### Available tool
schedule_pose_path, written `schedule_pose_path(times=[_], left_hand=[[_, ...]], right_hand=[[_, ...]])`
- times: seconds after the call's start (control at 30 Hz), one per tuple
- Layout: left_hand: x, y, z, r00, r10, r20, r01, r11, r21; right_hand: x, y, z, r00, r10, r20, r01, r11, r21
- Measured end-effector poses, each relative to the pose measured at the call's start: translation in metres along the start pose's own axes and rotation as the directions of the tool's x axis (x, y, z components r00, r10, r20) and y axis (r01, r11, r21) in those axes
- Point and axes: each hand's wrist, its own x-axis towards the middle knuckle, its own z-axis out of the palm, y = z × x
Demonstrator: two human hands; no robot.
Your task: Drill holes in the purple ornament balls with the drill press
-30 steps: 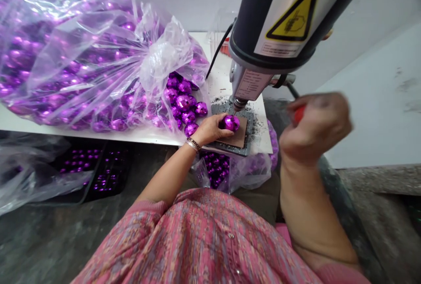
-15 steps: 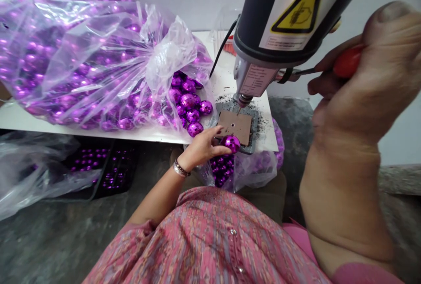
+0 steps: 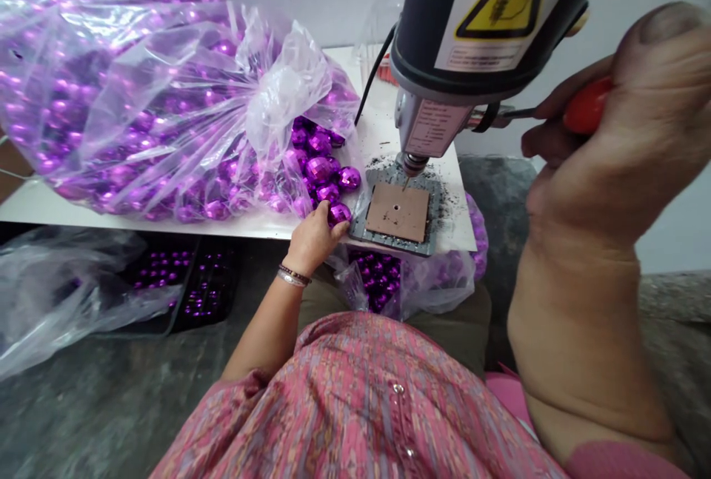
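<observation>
My left hand (image 3: 312,240) is at the front edge of the pile of shiny purple mirror balls (image 3: 319,168), its thumb and fingers closed around the nearest ball (image 3: 339,214). To its right lies a brown square board (image 3: 398,212) with a small hole, on the grey metal base (image 3: 361,223) of a drill press (image 3: 466,35). The thin drill bit (image 3: 406,183) hangs above this board. Raised at the right, my right hand (image 3: 644,116) grips the red-knobbed lever (image 3: 587,105) of the drill press.
A large clear plastic bag (image 3: 167,94) of purple balls fills the left of the white table (image 3: 244,233). Dark shavings (image 3: 444,205) surround the base. Below the table edge hang another bag of balls (image 3: 378,279) and, at left, dark trays (image 3: 205,286). A black cable (image 3: 369,90) runs behind.
My left hand has moved left from the board's front edge to the pile. The ball it held there is gone from view, and its fingers now hold another. My right hand stays on the lever.
</observation>
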Motion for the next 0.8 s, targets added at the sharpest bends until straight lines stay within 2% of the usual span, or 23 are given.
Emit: schedule_pose_path(times=[0.07,0.13,0.2,0.27,0.33,0.4,0.47,0.53,0.6,0.67,0.8], left_hand=[[0.000,-0.002,0.001,1.000,-0.006,-0.028,0.003,0.993,-0.120],[0.000,-0.001,-0.002,0.999,-0.038,-0.030,0.025,0.935,-0.353],[-0.002,0.002,-0.007,0.997,-0.057,0.041,0.070,0.755,-0.652],[-0.003,0.008,-0.011,0.986,-0.017,0.166,0.153,0.494,-0.856],[-0.003,0.014,-0.011,0.956,0.056,0.289,0.260,0.301,-0.918],[-0.001,0.020,-0.008,0.920,0.109,0.376,0.350,0.202,-0.915],[0.003,0.026,-0.002,0.903,0.133,0.408,0.390,0.140,-0.910],[0.007,0.032,0.003,0.900,0.131,0.416,0.404,0.107,-0.909],[0.013,0.039,0.006,0.899,0.113,0.423,0.409,0.131,-0.903],[0.019,0.046,0.008,0.907,0.093,0.411,0.382,0.229,-0.895],[0.034,0.059,0.013,0.953,0.078,0.293,0.222,0.479,-0.849]], right_hand=[[-0.002,0.000,-0.001,1.000,0.007,0.004,-0.007,1.000,0.004],[-0.003,0.001,-0.002,1.000,-0.006,-0.011,0.006,1.000,0.025],[-0.003,0.004,-0.002,1.000,-0.029,-0.002,0.029,0.999,0.028],[-0.003,0.005,-0.002,0.999,-0.032,-0.003,0.032,0.999,0.023],[-0.002,0.005,-0.002,1.000,-0.009,-0.005,0.009,1.000,0.019],[-0.003,0.004,-0.002,1.000,0.006,-0.006,-0.006,1.000,0.018],[-0.003,0.003,-0.001,1.000,0.002,-0.003,-0.002,1.000,0.025],[-0.003,0.003,-0.001,1.000,-0.005,-0.001,0.005,0.999,0.040],[-0.002,0.006,-0.001,1.000,-0.025,0.008,0.024,0.999,0.046],[0.000,0.009,0.000,0.998,-0.055,0.011,0.055,0.996,0.065],[0.003,0.012,0.000,0.992,-0.120,0.033,0.116,0.988,0.101]])
